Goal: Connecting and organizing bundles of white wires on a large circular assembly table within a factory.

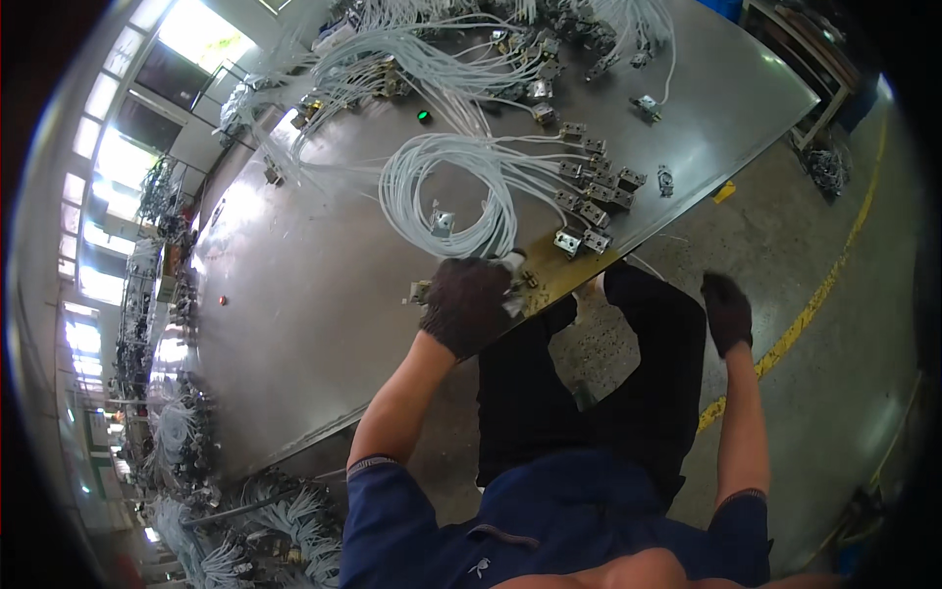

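Observation:
My left hand [469,306], in a dark knitted glove, is closed at the near edge of the metal table [304,334]. A small white piece [512,261] shows by its fingertips; what lies inside the grip is hidden. On its left side a small metal fitting [419,293] sticks out. Just beyond the hand lies a coil of white cables [400,187]. Their ends fan out right to a cluster of metal connectors [595,191]. Off the table to the right, my right hand [727,312], gloved alike, hangs with fingers curled; its palm is hidden.
Tangled bundles of white cables [422,61] with metal ends cover the far side of the table. A lone connector [665,181] lies near the right edge. More cable bundles [285,520] hang at lower left. A yellow line [812,304] crosses the floor.

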Demonstrator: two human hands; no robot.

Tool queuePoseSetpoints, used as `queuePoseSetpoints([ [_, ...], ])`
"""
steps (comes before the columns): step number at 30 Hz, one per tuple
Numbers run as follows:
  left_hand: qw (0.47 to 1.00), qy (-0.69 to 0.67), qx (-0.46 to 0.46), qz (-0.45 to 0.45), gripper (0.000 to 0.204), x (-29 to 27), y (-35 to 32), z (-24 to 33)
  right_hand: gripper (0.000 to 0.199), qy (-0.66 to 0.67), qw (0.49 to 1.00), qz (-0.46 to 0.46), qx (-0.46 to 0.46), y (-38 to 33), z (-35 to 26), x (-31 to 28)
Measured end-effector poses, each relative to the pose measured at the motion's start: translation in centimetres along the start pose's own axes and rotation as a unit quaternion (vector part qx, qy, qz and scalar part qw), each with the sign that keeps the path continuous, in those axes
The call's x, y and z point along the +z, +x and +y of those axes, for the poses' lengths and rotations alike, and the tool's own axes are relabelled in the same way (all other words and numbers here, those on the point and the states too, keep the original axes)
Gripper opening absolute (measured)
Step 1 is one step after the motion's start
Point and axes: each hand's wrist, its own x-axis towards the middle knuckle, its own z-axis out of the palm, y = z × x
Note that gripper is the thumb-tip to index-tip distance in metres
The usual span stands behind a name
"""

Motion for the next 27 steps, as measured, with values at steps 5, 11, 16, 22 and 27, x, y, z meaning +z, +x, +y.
queuePoseSetpoints([
  [5, 0.996, -0.071, -0.007, 0.058, 0.047, 1.1, 0.2, -0.1, 0.037, -0.113, 0.987, 0.051, -0.101, 9.1, -11.2, 1.6],
  [11, 0.981, -0.170, 0.001, 0.094, 0.046, 0.9, -0.7, -1.3, 0.034, -0.290, 0.955, -0.019, -0.063, 14.9, -16.6, 5.3],
  [16, 0.990, -0.137, -0.001, 0.019, 0.049, 0.1, 0.0, -1.2, 0.029, -0.312, 0.948, -0.031, -0.058, 17.3, -15.7, 5.8],
  [22, 0.989, -0.121, -0.006, -0.083, 0.049, -0.4, 1.9, -0.6, 0.045, -0.087, 0.989, 0.066, -0.102, 15.9, -12.6, 4.5],
  [27, 0.989, -0.050, -0.016, -0.137, 0.043, -0.2, 2.3, -0.4, 0.050, 0.378, 0.925, -0.040, 0.026, 5.4, -10.3, 4.0],
])
